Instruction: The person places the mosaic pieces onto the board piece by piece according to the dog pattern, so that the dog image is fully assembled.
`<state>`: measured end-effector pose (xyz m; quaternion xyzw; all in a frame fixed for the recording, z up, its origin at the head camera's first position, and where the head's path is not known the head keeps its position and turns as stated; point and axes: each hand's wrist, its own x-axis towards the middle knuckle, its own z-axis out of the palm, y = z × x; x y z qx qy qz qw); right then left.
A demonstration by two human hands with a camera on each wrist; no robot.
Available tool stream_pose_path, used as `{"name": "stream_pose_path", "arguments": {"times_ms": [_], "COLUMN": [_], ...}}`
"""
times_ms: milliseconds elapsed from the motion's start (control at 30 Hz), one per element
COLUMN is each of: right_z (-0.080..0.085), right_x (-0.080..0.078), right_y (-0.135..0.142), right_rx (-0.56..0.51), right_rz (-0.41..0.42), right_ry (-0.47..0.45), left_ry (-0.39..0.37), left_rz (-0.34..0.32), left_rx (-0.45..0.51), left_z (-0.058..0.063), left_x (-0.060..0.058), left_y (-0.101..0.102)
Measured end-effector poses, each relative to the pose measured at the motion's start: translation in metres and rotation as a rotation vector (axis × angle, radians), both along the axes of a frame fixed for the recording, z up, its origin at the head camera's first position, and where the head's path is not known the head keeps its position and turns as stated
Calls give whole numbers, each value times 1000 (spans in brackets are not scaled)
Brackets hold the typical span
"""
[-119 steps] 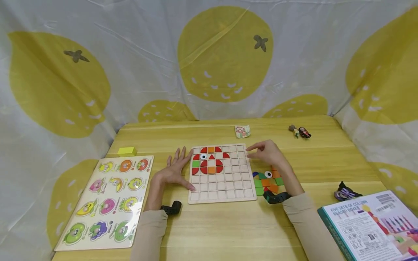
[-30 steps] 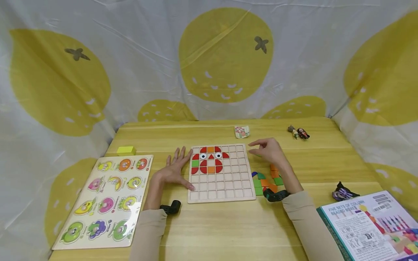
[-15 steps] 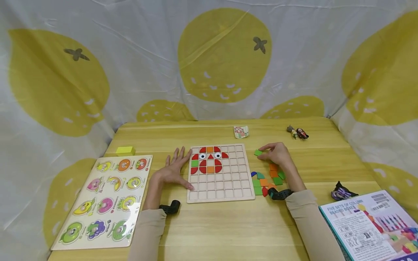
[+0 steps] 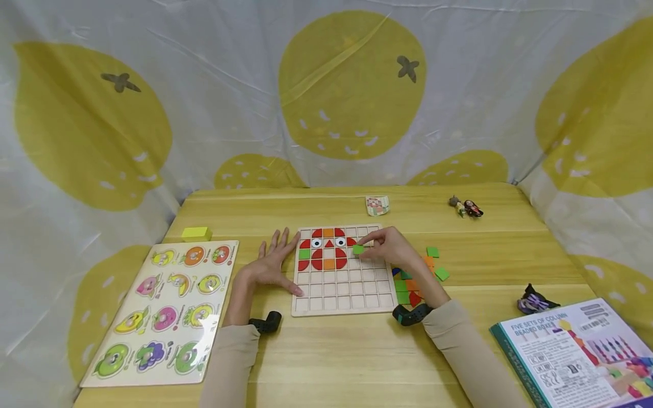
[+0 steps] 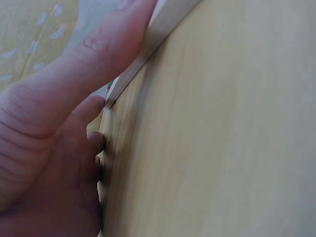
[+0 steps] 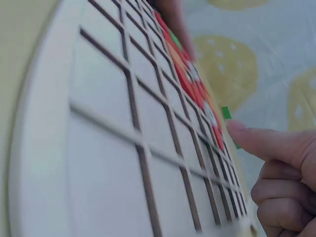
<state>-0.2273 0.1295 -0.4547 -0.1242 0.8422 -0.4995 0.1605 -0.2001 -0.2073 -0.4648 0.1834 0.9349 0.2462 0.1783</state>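
Note:
A wooden grid board [image 4: 331, 292] lies mid-table, its upper left cells filled with red, orange and green tiles and two eye discs. My left hand [image 4: 270, 266] is spread along the board's left edge, thumb near the lower corner and fingers at the upper one. In the left wrist view the thumb [image 5: 113, 49] lies against the board's side. Between thumb and fingers my right hand [image 4: 390, 246] pinches a green square tile [image 4: 359, 249] over the board, just right of the red pieces. The right wrist view has that hand [image 6: 284, 168] with the tile at its fingertips.
Loose tiles [image 4: 402, 292] lie right of the board, partly under my right forearm; a green tile [image 4: 432, 251] sits apart. A fruit puzzle board [image 4: 168, 317] and yellow block [image 4: 196, 234] are left. A picture card [image 4: 377, 205], small dolls [image 4: 466, 207] and boxed set [image 4: 576, 345] are also around.
A second eye disc is now on the board. My right hand has picked up a green tile beside the board and carried it left over the grid. The left hand stays put.

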Motion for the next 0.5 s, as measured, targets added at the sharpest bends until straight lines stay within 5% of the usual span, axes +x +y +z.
{"name": "stream_pose_path", "arguments": {"times_ms": [500], "right_z": [-3], "right_x": [-3], "right_y": [-25], "right_rx": [96], "right_rz": [-52], "right_ry": [-4], "left_ry": [-2], "left_rz": [-6], "left_rx": [3], "left_z": [1], "left_x": [0], "left_y": [0]}}
